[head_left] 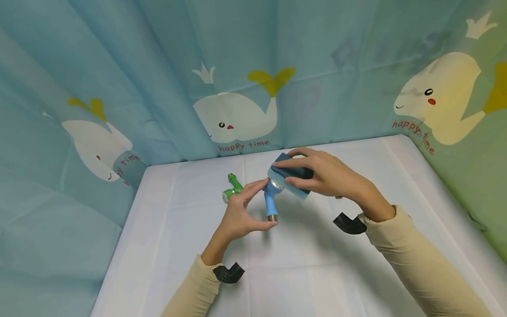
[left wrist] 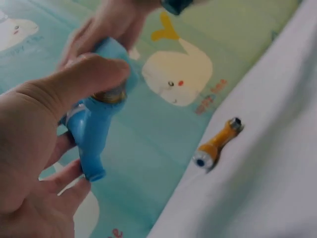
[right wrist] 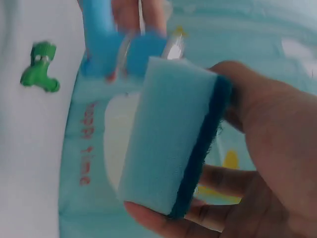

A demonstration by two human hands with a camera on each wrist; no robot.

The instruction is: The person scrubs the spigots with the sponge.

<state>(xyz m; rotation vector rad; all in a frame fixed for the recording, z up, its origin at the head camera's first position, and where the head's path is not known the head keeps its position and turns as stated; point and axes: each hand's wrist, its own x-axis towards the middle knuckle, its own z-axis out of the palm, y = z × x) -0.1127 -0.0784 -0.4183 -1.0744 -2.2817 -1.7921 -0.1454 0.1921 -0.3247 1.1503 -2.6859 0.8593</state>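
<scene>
In the head view, my left hand (head_left: 239,215) holds a blue tap (head_left: 270,203) above the table, thumb at its threaded brass end and fingers at its head. My right hand (head_left: 330,174) grips a sponge (head_left: 297,172), light blue with a dark scouring side, right against the silvery face of the tap's head. The right wrist view shows the sponge (right wrist: 166,134) between thumb and fingers, the blue tap (right wrist: 99,29) blurred beyond it. Seen from the left wrist, the tap (left wrist: 96,129) hangs below the thumb, which covers part of its brass end.
A green tap (head_left: 234,185) lies on the white table (head_left: 190,246), left of the hands. An orange tap (left wrist: 218,144) lies on the table in the left wrist view; the right arm mostly hides it from the head camera. A whale-print curtain (head_left: 158,110) borders the table.
</scene>
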